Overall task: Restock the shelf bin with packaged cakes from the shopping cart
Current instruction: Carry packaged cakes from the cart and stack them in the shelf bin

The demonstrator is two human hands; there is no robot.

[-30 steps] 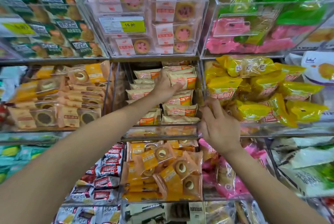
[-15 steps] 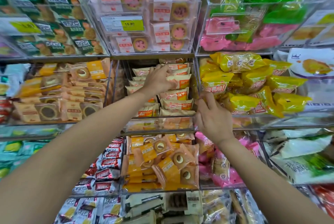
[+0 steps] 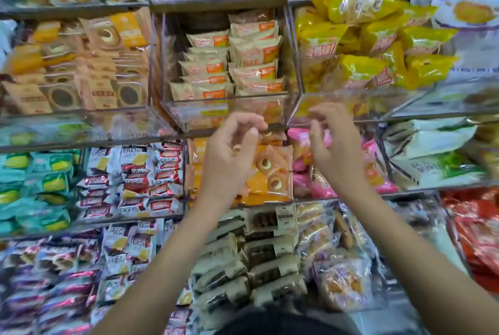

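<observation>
Clear acrylic forming the shelf bin [image 3: 229, 115], sitting just above and beyond both hands, holding two neat stacks of beige-and-orange packaged cakes [image 3: 253, 49] behind its front lip. Hovering just below that lip: left hand [image 3: 229, 156] with fingers loosely curled and thumb near the fingertips, gripping nothing; right hand [image 3: 336, 145] beside it, fingers relaxed and slightly bent, likewise empty. Showing no shopping cart anywhere, so presumably lying out of view behind or below. Judging the risks from here: reaching back up with a fresh load and catching the front lip with knuckles or a wrapper edge, tipping the taller stack, the one above the gap between the hands, forward over the lip. Crowding too many packs on top, given how close that stack is already standing to the shelf above. Brushing the orange ring-cake packs [image 3: 266, 172] directly behind the left hand's fingers, or the pink packs [image 3: 302, 156] behind the right hand, and dragging one loose. Misplacing stock into the yellow bags [image 3: 372, 45] up and right of the right hand.
</observation>
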